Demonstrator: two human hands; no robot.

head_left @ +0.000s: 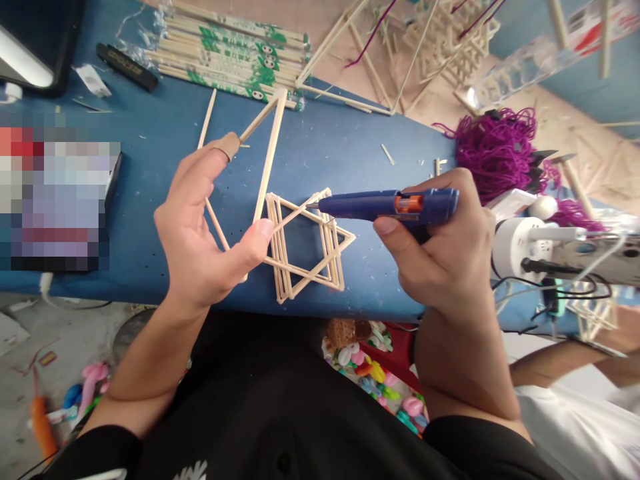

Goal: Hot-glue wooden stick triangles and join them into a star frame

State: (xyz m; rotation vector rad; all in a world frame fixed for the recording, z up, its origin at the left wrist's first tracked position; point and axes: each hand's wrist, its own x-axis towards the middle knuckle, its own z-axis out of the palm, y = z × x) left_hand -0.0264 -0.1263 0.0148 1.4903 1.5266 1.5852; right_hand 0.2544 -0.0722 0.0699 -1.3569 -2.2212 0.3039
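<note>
My left hand (203, 227) grips a triangle frame of thin wooden sticks (270, 153), thumb against its lower corner and a taped index finger near its top. My right hand (445, 247) is closed around a blue glue gun (390, 205). Its nozzle touches the upper middle of a star made of layered wooden sticks (307, 247), which lies flat on the blue table (330, 147) near the front edge. The held triangle's lower corner meets the star's left side.
Wrapped chopstick packs (225, 50) lie at the back, stick frames (440, 40) beyond them. Purple yarn (495, 150) and a white power strip with cables (530, 247) sit at right. Another person's arm (575, 363) shows at lower right. Colourful bits fill a bin (375, 380) below.
</note>
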